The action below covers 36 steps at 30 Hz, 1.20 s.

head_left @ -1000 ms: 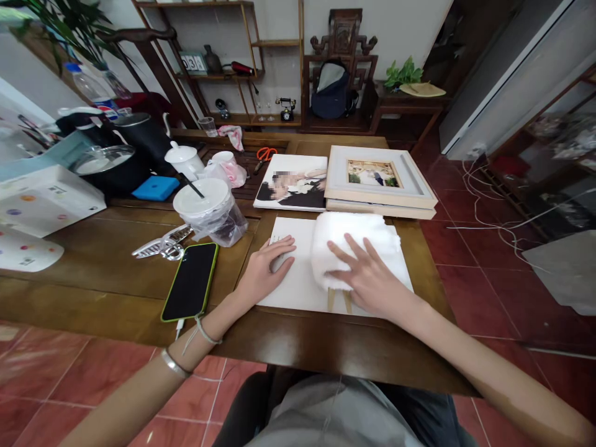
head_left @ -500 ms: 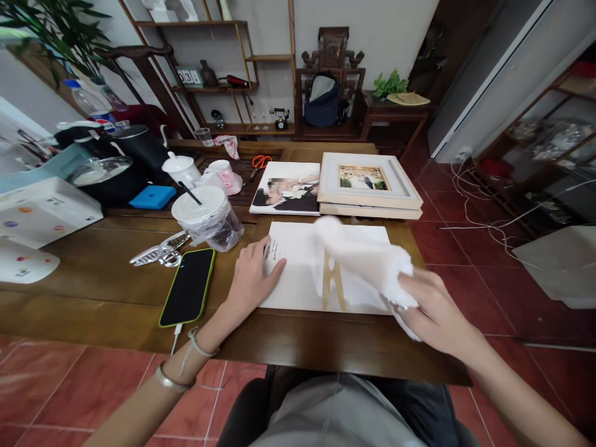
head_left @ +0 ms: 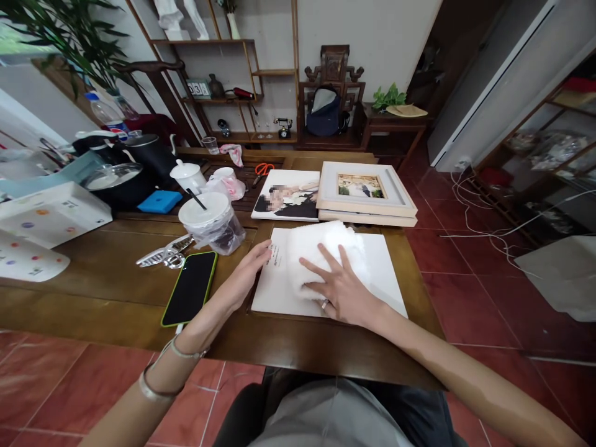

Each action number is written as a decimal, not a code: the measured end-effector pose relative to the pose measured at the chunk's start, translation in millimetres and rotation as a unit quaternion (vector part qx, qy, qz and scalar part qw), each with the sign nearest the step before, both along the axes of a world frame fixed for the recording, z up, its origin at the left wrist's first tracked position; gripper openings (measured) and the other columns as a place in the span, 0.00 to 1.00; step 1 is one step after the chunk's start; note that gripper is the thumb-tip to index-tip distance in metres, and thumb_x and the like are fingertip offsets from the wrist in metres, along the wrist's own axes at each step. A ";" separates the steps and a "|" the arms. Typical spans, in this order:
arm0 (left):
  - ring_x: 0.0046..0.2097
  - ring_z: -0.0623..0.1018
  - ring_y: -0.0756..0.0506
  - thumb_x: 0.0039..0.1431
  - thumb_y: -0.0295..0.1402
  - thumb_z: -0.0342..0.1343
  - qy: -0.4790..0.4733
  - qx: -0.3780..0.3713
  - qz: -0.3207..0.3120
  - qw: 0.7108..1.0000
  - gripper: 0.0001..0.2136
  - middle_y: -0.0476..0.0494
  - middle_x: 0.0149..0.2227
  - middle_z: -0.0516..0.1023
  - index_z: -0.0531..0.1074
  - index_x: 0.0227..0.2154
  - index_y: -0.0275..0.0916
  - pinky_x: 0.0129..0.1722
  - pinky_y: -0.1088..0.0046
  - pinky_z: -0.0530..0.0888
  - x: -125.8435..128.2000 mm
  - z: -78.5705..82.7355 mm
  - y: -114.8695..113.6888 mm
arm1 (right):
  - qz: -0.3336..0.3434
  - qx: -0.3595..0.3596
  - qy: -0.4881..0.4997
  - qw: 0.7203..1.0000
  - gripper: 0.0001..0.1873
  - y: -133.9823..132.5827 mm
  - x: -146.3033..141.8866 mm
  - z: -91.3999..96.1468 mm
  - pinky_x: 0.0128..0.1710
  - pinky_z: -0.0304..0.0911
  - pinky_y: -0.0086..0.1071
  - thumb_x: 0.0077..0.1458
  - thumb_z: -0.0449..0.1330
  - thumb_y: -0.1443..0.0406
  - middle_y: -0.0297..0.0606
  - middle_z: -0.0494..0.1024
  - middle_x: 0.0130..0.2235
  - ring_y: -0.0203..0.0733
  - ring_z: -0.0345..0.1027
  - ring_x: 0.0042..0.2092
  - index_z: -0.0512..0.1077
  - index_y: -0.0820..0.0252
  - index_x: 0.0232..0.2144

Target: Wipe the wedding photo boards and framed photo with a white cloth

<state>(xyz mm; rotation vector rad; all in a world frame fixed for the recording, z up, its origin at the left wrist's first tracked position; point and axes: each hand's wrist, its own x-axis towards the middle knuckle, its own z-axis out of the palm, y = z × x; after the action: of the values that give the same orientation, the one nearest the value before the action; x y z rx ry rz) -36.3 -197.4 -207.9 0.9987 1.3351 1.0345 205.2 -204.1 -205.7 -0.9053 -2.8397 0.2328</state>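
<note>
A flat white panel (head_left: 388, 273), with small dark print near its left edge, lies on the wooden table in front of me. Over its middle is spread a fluffy white cloth (head_left: 305, 242). My right hand (head_left: 342, 285) presses flat on the cloth, fingers spread wide, a ring on one of them. At the panel's left edge, the outstretched fingers of my left hand (head_left: 246, 273) rest, holding nothing; its thumb is hidden. Just left of that hand lies a phone (head_left: 190, 288) in a yellow-green case, a cable plugged into it.
Behind the panel are a photo print (head_left: 288, 197) and stacked white picture frames (head_left: 367, 189). To the left stand a lidded plastic cup (head_left: 209, 217) with a straw, silver scissors (head_left: 165, 251), a blue box (head_left: 159, 202) and a black pot (head_left: 118, 186). Orange-handled scissors (head_left: 264, 171) lie farther back.
My right hand has moved left from the panel's right side and now lies spread on the cloth, which has gone from bunched to flat. My left hand has shifted slightly left, off the panel's face.
</note>
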 end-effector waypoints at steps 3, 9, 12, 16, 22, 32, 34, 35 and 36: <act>0.62 0.61 0.39 0.53 0.44 0.59 -0.045 -0.004 0.004 0.999 0.25 0.40 0.60 0.65 0.69 0.53 0.40 0.61 0.62 0.55 5.0 1.1 -2.4 | -0.002 0.010 0.015 1.000 0.25 -5.0 3.6 -3.6 0.57 0.23 0.69 0.49 0.54 0.67 0.34 0.52 0.66 0.67 0.27 0.66 0.70 0.52 0.51; 0.61 0.63 0.36 0.51 0.45 0.60 -0.070 -0.015 -0.007 0.997 0.23 0.38 0.58 0.69 0.72 0.48 0.38 0.60 0.61 0.57 6.6 4.7 -4.5 | 0.023 0.037 0.051 0.998 0.23 -6.6 3.5 -15.1 0.60 0.22 0.65 0.51 0.54 0.66 0.32 0.53 0.66 0.61 0.31 0.67 0.70 0.52 0.51; 0.63 0.61 0.36 0.52 0.46 0.59 -0.024 -0.009 -0.026 0.999 0.26 0.39 0.61 0.64 0.69 0.52 0.40 0.61 0.59 0.56 3.7 8.1 -5.6 | 0.025 0.044 0.049 0.998 0.22 -7.2 4.1 -12.2 0.60 0.23 0.64 0.52 0.54 0.66 0.32 0.53 0.66 0.59 0.33 0.67 0.70 0.52 0.51; 0.66 0.53 0.38 0.54 0.47 0.57 0.091 -0.008 -0.031 0.995 0.30 0.44 0.65 0.56 0.62 0.59 0.46 0.64 0.61 0.47 0.6 12.6 -13.5 | 0.002 0.046 0.032 0.998 0.18 -20.8 10.5 0.0 0.60 0.22 0.65 0.57 0.55 0.62 0.33 0.55 0.65 0.59 0.34 0.67 0.70 0.51 0.50; 0.66 0.54 0.39 0.56 0.48 0.54 0.134 0.003 -0.006 0.991 0.30 0.43 0.64 0.60 0.60 0.60 0.45 0.63 0.61 0.48 5.7 5.9 -24.9 | -0.015 0.043 0.001 0.999 0.17 -37.3 20.5 3.3 0.57 0.31 0.71 0.57 0.55 0.52 0.34 0.49 0.67 0.66 0.31 0.66 0.73 0.45 0.46; 0.60 0.65 0.37 0.51 0.45 0.58 -0.034 -0.025 0.014 0.999 0.21 0.40 0.55 0.72 0.73 0.45 0.39 0.58 0.60 0.60 2.2 7.9 -15.6 | 0.093 0.195 -0.066 0.974 0.14 -25.9 17.8 -4.9 0.46 0.57 0.72 0.62 0.51 0.63 0.51 0.53 0.65 0.72 0.45 0.63 0.71 0.57 0.47; 0.59 0.66 0.37 0.51 0.44 0.58 -0.072 -0.055 0.003 0.996 0.19 0.40 0.54 0.72 0.74 0.44 0.39 0.56 0.60 0.62 -1.3 15.7 -14.1 | 0.098 0.203 -0.058 0.973 0.13 -25.2 20.2 -5.0 0.46 0.57 0.72 0.62 0.52 0.63 0.51 0.53 0.65 0.72 0.45 0.63 0.71 0.57 0.47; 0.58 0.67 0.37 0.52 0.43 0.58 -0.091 -0.072 -0.004 0.993 0.18 0.40 0.55 0.72 0.73 0.44 0.40 0.54 0.60 0.65 -3.1 19.3 -13.3 | 0.099 0.205 -0.051 0.972 0.13 -24.9 21.5 -4.8 0.46 0.57 0.72 0.62 0.53 0.63 0.50 0.52 0.65 0.72 0.45 0.63 0.71 0.57 0.47; 0.57 0.69 0.38 0.52 0.42 0.58 -0.105 -0.089 -0.004 0.990 0.18 0.40 0.56 0.71 0.72 0.45 0.40 0.51 0.60 0.67 -4.9 22.3 -12.4 | 0.099 0.207 -0.043 0.972 0.13 -24.7 22.8 -4.5 0.46 0.57 0.72 0.62 0.53 0.62 0.50 0.52 0.65 0.72 0.44 0.63 0.71 0.58 0.46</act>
<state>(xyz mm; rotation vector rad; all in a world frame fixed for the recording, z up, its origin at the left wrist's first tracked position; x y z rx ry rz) -41.3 -209.8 -185.6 0.7386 1.2253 0.9677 228.1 -228.8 -210.2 -0.5579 -2.8892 -0.3756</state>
